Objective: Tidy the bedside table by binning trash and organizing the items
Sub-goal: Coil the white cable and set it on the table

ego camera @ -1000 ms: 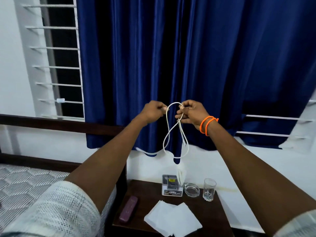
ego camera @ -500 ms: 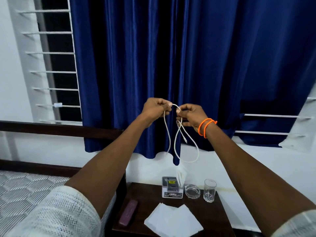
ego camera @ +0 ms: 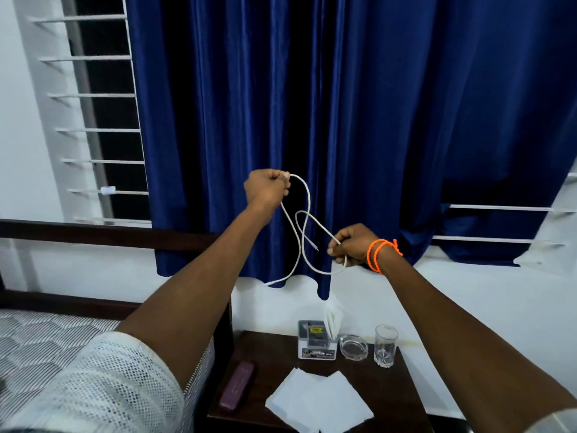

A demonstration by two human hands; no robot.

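Blue curtain behind, I see left hand (ego camera: 268, 189) and right hand (ego camera: 352, 244) both pinching cable (ego camera: 302, 226), looping it to coil, table (ego camera: 274, 364) at 6 o'clock below.

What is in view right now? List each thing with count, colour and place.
cable: one, white, held in the air between both hands, ends hanging loose
bedside table: one, dark wood, bottom centre
paper sheets: a few, white, overlapping on the table's front
case: one, maroon, table's left edge
box: one, white and grey, table's back
ashtray: one, clear glass, right of the box
glass: one, clear, right of the ashtray
curtain: one, dark blue, over the window
bed: one, grey patterned mattress, left
left hand: grips the cable, higher
right hand: grips the cable, lower, orange wristbands
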